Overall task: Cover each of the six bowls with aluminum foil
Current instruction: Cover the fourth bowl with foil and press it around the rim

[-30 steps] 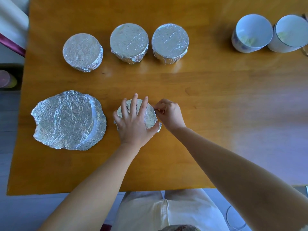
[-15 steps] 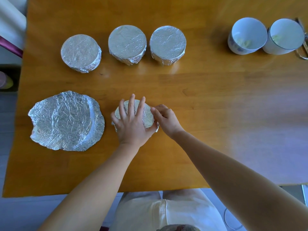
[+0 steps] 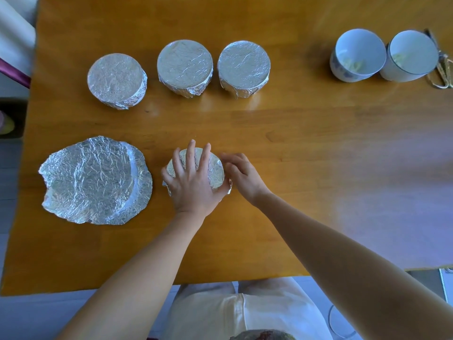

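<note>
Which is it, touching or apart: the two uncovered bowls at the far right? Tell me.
Touching. In the head view the left bowl and the right bowl meet at their rims, with no table showing between them there.

Bare orange wooden tabletop [image 3: 318, 148] right of my hands: open passage. Left: crumpled loose silver foil sheets [image 3: 95, 180]. Ahead: three foil-capped round bowls [image 3: 185, 66].

Wooden table [image 3: 294, 148] carrying foil-covered bowls [image 3: 185, 67], loose foil [image 3: 95, 180], open bowls [image 3: 358, 55]
</note>
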Motion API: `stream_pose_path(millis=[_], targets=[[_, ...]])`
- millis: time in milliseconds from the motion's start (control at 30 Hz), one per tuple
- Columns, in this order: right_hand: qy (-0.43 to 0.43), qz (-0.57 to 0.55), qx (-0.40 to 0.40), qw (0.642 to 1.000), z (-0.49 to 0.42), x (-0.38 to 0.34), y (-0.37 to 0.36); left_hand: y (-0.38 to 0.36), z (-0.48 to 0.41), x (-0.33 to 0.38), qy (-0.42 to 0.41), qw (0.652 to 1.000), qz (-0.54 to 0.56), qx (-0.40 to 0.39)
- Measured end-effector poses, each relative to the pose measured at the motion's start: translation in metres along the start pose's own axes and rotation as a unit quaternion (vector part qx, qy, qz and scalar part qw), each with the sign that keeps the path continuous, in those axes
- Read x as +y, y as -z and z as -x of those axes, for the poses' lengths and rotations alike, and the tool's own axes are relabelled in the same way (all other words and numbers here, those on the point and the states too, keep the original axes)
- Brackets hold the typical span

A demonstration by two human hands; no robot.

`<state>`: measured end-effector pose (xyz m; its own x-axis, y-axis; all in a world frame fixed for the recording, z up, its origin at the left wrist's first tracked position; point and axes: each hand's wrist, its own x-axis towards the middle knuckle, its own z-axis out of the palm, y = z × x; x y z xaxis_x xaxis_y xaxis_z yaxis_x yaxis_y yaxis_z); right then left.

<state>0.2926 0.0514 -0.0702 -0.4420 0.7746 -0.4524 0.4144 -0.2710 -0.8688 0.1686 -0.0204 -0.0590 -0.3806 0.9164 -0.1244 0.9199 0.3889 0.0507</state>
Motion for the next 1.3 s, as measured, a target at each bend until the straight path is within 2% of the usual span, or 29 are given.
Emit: stream_pose_path(millis=[67,167,267,567,800,1100,1300], targets=[[0.049,0.029,0.049,0.997,0.006,0.006,0.007,-0.001,0.000,0.000,-0.001,1.000,0.003,0.001],[0.084,0.058,0.025,0.994,0.016,0.011,0.015,-0.001,0.000,-0.001,-0.002,1.000,0.010,0.004],[0.076,0.073,-0.008,0.994,0.019,0.014,0.016,-0.001,0.000,-0.001,-0.004,1.000,0.010,0.005],[0.073,0.113,0.009,0.991,0.009,0.013,0.017,-0.002,0.000,-0.002,-0.009,1.000,0.011,0.001],[0.027,0.142,-0.075,0.987,-0.002,0.002,0.023,-0.001,0.000,-0.002,-0.010,1.000,0.008,-0.006],[-0.013,0.086,0.002,0.996,0.001,0.000,0.016,0.001,0.000,0.000,-0.001,1.000,0.006,-0.016],[-0.068,-0.059,-0.051,0.995,0.015,0.002,0.017,0.002,-0.001,-0.001,-0.006,1.000,0.006,-0.024]])
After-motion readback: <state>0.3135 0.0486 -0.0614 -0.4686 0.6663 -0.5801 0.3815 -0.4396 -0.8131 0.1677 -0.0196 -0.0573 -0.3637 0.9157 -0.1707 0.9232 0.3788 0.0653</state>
